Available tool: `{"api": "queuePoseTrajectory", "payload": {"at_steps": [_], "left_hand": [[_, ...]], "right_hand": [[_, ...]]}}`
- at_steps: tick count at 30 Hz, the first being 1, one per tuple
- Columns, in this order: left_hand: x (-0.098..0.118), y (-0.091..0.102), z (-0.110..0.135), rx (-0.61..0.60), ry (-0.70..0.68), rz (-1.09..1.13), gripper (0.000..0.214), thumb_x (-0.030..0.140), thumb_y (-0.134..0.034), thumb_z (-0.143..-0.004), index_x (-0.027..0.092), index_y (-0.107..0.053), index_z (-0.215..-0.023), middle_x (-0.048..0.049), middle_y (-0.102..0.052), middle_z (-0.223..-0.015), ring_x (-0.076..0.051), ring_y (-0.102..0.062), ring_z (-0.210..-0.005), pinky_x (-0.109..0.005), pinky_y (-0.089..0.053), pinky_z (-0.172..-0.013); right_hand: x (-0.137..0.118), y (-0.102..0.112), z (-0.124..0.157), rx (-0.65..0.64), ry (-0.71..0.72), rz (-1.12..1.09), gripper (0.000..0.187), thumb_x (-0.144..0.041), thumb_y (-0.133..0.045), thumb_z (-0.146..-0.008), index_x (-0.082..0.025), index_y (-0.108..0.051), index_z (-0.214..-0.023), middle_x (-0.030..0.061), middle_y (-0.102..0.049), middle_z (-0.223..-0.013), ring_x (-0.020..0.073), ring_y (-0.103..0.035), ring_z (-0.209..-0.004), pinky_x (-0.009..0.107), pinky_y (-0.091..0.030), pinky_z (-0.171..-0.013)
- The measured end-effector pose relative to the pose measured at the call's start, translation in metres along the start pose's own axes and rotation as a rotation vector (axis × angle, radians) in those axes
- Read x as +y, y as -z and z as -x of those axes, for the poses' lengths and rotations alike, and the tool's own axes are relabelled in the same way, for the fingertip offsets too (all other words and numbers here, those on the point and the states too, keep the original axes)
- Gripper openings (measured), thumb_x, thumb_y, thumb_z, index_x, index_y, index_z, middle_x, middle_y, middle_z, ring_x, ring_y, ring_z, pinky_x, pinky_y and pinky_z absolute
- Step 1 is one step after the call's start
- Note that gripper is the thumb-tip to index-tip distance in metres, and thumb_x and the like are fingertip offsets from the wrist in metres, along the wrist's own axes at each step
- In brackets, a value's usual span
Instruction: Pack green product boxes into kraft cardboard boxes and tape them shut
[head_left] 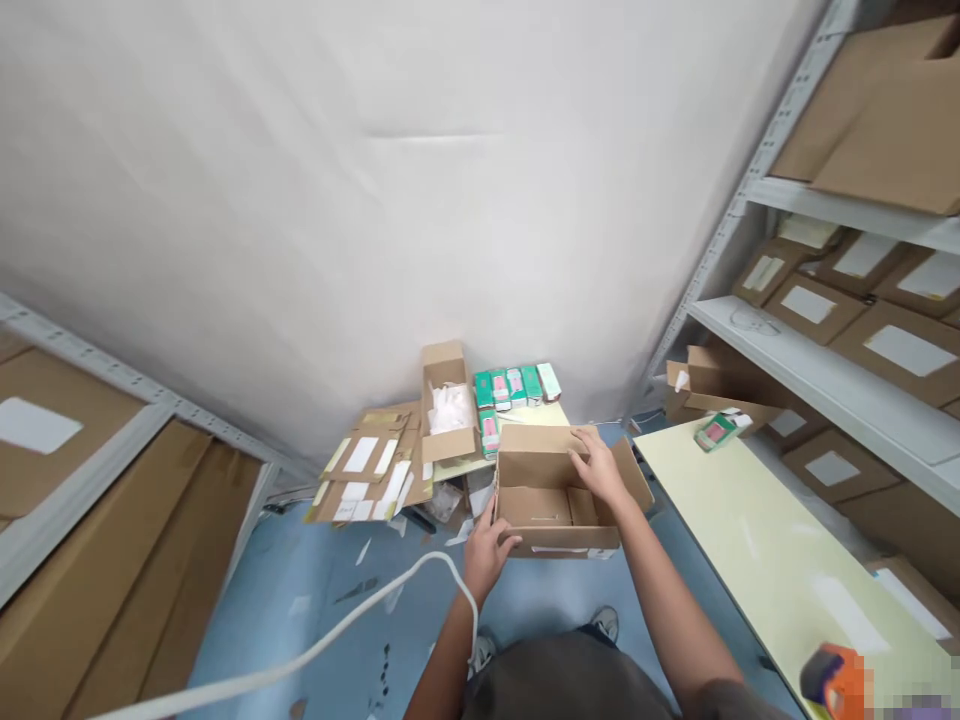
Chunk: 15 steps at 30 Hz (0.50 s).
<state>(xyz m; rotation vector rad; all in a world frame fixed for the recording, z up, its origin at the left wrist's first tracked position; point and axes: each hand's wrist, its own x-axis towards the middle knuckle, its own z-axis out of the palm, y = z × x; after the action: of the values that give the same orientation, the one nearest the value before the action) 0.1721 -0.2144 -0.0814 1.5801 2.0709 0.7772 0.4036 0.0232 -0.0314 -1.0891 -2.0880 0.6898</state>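
Observation:
An open brown cardboard box (536, 505) is held in front of me, its flaps spread and a folded insert inside. My left hand (487, 552) grips its near left corner. My right hand (596, 465) sits on the far right rim, fingers curled over the wall. Beyond the box stands a row of small green-and-pink product boxes (510, 388). An open carton holding white packing material (448, 405) is beside them. Flat cardboard with white labels (367, 470) lies to its left. Another green-and-pink box (715, 432) lies on a pale yellow table (780, 560) at right.
Metal shelves with brown labelled cartons (840, 320) stand on my right, and more cartons (97, 480) stand on my left. A white wall (337, 200) rises ahead. A white cable (322, 640) crosses the blue floor, and an orange object (832, 680) sits on the table corner.

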Motion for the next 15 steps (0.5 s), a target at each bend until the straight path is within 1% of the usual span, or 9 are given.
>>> {"api": "queuePoseTrajectory", "payload": {"at_steps": [3,5,8,9,11,13,15], "left_hand": [[-0.031,0.050,0.025,0.082,0.047,-0.020,0.006,0.023,-0.077,-0.091,0.025,-0.074,-0.087,-0.0098,-0.044,-0.176,-0.033,-0.062,-0.148,-0.046,-0.056,-0.116],[-0.051,0.079,0.037,0.152,0.061,-0.035,0.008,0.023,-0.076,-0.092,0.025,-0.072,-0.086,-0.0109,-0.045,-0.176,-0.033,-0.066,-0.143,-0.043,-0.058,-0.111],[-0.080,0.111,0.044,0.231,0.083,-0.061,0.009,0.024,-0.076,-0.093,0.026,-0.071,-0.086,-0.0099,-0.046,-0.176,-0.032,-0.067,-0.142,-0.042,-0.060,-0.108],[-0.091,0.118,0.043,0.246,0.098,-0.071,0.009,0.024,-0.076,-0.093,0.026,-0.071,-0.086,-0.0091,-0.046,-0.175,-0.033,-0.066,-0.142,-0.042,-0.060,-0.108],[-0.112,0.124,0.037,0.260,0.146,-0.089,0.010,0.023,-0.077,-0.091,0.026,-0.070,-0.084,-0.0083,-0.049,-0.174,-0.034,-0.065,-0.143,-0.042,-0.060,-0.107],[-0.132,0.122,0.027,0.250,0.202,-0.098,0.012,0.022,-0.077,-0.090,0.025,-0.069,-0.082,-0.0091,-0.051,-0.172,-0.035,-0.066,-0.142,-0.043,-0.061,-0.104],[-0.149,0.115,0.018,0.228,0.240,-0.085,0.011,0.020,-0.076,-0.089,0.025,-0.069,-0.082,-0.0105,-0.052,-0.172,-0.035,-0.068,-0.139,-0.043,-0.062,-0.103]], "right_hand": [[-0.058,-0.048,-0.016,-0.048,0.097,-0.009,0.046,-0.033,-0.060,-0.102,-0.022,-0.070,-0.145,0.0169,-0.068,-0.150,0.0353,-0.063,-0.141,0.058,-0.049,-0.124],[-0.091,-0.077,-0.027,-0.081,0.169,-0.021,0.045,-0.033,-0.060,-0.103,-0.023,-0.069,-0.146,0.0169,-0.067,-0.150,0.0347,-0.062,-0.142,0.058,-0.049,-0.124],[-0.129,-0.116,-0.046,-0.139,0.237,-0.031,0.045,-0.030,-0.061,-0.103,-0.023,-0.068,-0.147,0.0172,-0.067,-0.150,0.0335,-0.063,-0.141,0.056,-0.051,-0.122],[-0.137,-0.128,-0.054,-0.159,0.248,-0.030,0.045,-0.029,-0.062,-0.103,-0.023,-0.068,-0.147,0.0173,-0.066,-0.150,0.0333,-0.063,-0.141,0.055,-0.051,-0.122],[-0.145,-0.151,-0.072,-0.199,0.257,-0.022,0.046,-0.027,-0.063,-0.102,-0.023,-0.068,-0.147,0.0174,-0.066,-0.149,0.0331,-0.063,-0.140,0.054,-0.052,-0.121],[-0.146,-0.173,-0.093,-0.239,0.250,-0.011,0.047,-0.025,-0.065,-0.100,-0.021,-0.069,-0.146,0.0174,-0.067,-0.149,0.0325,-0.064,-0.139,0.053,-0.052,-0.121],[-0.141,-0.196,-0.118,-0.284,0.231,0.003,0.047,-0.023,-0.066,-0.098,-0.020,-0.069,-0.145,0.0170,-0.067,-0.148,0.0314,-0.064,-0.138,0.050,-0.052,-0.121]]}}
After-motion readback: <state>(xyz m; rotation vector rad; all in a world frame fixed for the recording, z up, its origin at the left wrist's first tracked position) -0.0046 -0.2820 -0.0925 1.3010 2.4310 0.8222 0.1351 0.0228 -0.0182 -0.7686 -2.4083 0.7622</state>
